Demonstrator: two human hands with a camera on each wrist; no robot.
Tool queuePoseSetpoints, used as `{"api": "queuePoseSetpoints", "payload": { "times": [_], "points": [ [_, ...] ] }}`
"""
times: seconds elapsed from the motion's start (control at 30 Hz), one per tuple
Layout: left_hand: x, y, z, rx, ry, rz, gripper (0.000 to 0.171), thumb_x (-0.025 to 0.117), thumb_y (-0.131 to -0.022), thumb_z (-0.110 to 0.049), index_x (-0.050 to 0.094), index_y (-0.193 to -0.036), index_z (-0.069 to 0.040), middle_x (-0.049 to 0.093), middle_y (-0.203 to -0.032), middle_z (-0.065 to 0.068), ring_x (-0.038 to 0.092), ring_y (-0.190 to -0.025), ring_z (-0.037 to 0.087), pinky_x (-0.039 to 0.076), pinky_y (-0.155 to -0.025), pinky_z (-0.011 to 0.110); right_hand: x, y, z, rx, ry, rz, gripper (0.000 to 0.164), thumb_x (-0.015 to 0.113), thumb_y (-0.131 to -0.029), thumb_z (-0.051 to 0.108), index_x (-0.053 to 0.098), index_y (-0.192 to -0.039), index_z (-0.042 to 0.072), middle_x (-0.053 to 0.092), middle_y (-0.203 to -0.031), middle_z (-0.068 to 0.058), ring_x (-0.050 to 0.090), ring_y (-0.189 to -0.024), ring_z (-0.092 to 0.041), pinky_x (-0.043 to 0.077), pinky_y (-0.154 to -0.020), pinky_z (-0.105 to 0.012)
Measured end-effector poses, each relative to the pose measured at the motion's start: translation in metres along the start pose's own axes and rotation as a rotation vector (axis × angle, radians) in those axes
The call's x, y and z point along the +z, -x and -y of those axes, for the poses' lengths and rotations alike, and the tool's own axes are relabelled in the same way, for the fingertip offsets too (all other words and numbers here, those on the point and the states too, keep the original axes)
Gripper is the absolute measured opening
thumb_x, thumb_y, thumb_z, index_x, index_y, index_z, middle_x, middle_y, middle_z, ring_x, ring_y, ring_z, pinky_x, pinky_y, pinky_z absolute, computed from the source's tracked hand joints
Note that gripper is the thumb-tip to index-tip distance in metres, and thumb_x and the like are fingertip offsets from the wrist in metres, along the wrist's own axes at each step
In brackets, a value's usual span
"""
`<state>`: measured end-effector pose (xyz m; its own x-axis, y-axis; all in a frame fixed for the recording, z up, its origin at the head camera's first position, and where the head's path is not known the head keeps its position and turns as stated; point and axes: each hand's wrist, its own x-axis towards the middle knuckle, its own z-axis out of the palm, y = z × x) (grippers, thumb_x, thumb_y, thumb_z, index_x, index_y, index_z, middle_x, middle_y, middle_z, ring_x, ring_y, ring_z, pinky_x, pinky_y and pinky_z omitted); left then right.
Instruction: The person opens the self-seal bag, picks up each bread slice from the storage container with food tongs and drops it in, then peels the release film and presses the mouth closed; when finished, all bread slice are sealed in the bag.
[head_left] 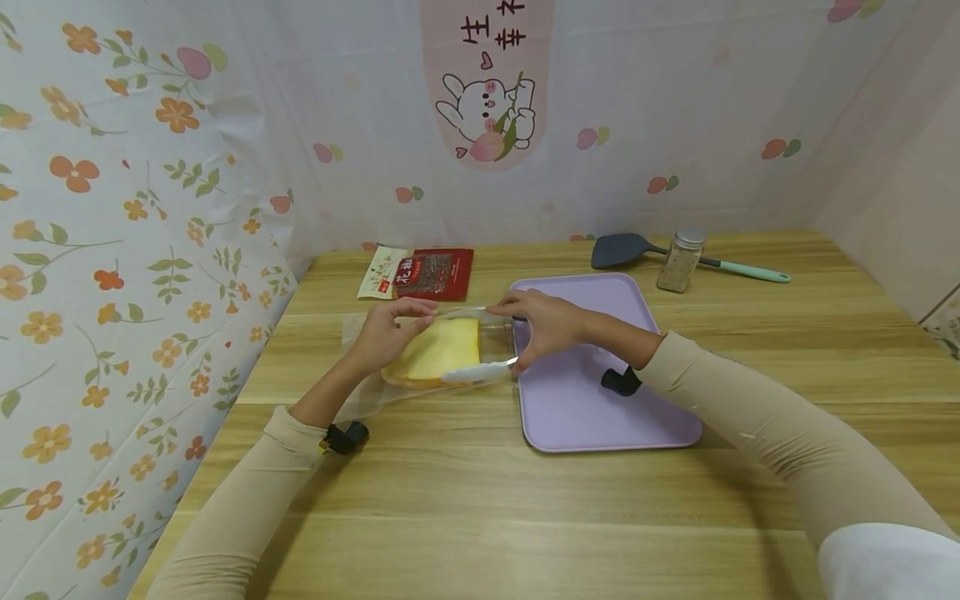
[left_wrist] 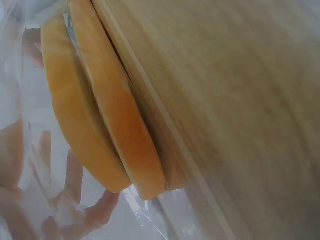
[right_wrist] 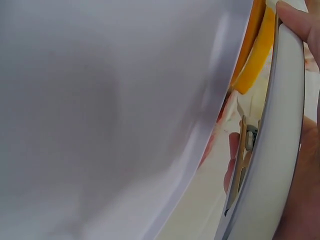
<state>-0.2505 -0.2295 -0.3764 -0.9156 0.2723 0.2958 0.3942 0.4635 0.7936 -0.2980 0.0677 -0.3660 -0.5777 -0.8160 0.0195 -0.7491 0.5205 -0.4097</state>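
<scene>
Slices of bread (head_left: 435, 346) lie inside a clear plastic bag (head_left: 367, 398) left of the tray. My left hand (head_left: 388, 333) grips the bag's upper edge, its thumb and fingers over the left end of the bread. Two orange-crusted slices (left_wrist: 122, 120) show side by side through the plastic in the left wrist view. My right hand (head_left: 553, 323) holds a pair of tongs (right_wrist: 285, 125) with pale handles and metal edges. One pale tong arm (head_left: 480, 372) reaches along the near side of the bread; the far tips are hard to make out.
A lilac tray (head_left: 607, 425) lies under my right forearm. Behind the bag are red and white spice packets (head_left: 435, 275). At the back right, a glass shaker jar (head_left: 681, 262) stands by a dark spatula (head_left: 622, 250) with a mint handle. Patterned cloth (head_left: 360, 125) surrounds the wooden table (head_left: 450, 517).
</scene>
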Motion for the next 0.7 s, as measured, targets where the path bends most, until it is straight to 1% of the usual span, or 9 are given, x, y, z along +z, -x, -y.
{"api": "queuePoseSetpoints", "payload": {
  "times": [0.17,0.27,0.53,0.63,0.7],
  "points": [
    [-0.002,0.001,0.002,0.009,-0.015,0.002,0.019,0.067,-0.096,-0.013,0.073,-0.101,0.004,0.069,-0.12,0.016,0.063,-0.112,0.031,0.045,-0.065,0.024,-0.001,0.003,0.001,0.012,0.019,-0.003,0.107,0.089,-0.062,0.053,0.045,-0.149,0.01,0.048,-0.141,-0.015,0.046,-0.125,-0.032,0.043,-0.1,-0.051],
    [-0.002,0.001,0.001,0.003,-0.028,0.004,0.018,0.066,-0.097,-0.013,0.073,-0.101,0.004,0.069,-0.12,0.015,0.064,-0.112,0.031,0.048,-0.069,0.024,-0.001,0.007,0.0,0.017,0.028,-0.001,0.109,0.089,-0.061,0.054,0.044,-0.15,0.009,0.047,-0.142,-0.017,0.046,-0.127,-0.034,0.042,-0.102,-0.052],
    [-0.001,-0.001,0.0,-0.009,-0.03,0.011,0.018,0.066,-0.097,-0.012,0.072,-0.099,0.004,0.069,-0.119,0.016,0.064,-0.113,0.032,0.052,-0.08,0.036,0.001,0.016,-0.003,0.035,0.031,-0.029,0.111,0.088,-0.06,0.057,0.043,-0.15,0.011,0.045,-0.146,-0.015,0.044,-0.13,-0.035,0.041,-0.103,-0.053],
    [-0.001,-0.001,0.001,-0.014,-0.019,0.015,0.019,0.065,-0.097,-0.011,0.072,-0.1,0.006,0.069,-0.12,0.017,0.063,-0.113,0.033,0.053,-0.083,0.04,0.0,0.019,-0.004,0.042,0.028,-0.027,0.11,0.088,-0.061,0.057,0.043,-0.151,0.013,0.046,-0.145,-0.012,0.044,-0.129,-0.033,0.042,-0.101,-0.052],
    [-0.001,-0.001,0.001,-0.014,-0.007,0.02,0.019,0.065,-0.097,-0.011,0.072,-0.1,0.007,0.068,-0.121,0.018,0.063,-0.114,0.033,0.052,-0.083,0.041,0.0,0.021,-0.004,0.042,0.026,-0.027,0.11,0.088,-0.062,0.056,0.042,-0.151,0.013,0.047,-0.144,-0.011,0.045,-0.127,-0.032,0.044,-0.099,-0.051]
  ]
}}
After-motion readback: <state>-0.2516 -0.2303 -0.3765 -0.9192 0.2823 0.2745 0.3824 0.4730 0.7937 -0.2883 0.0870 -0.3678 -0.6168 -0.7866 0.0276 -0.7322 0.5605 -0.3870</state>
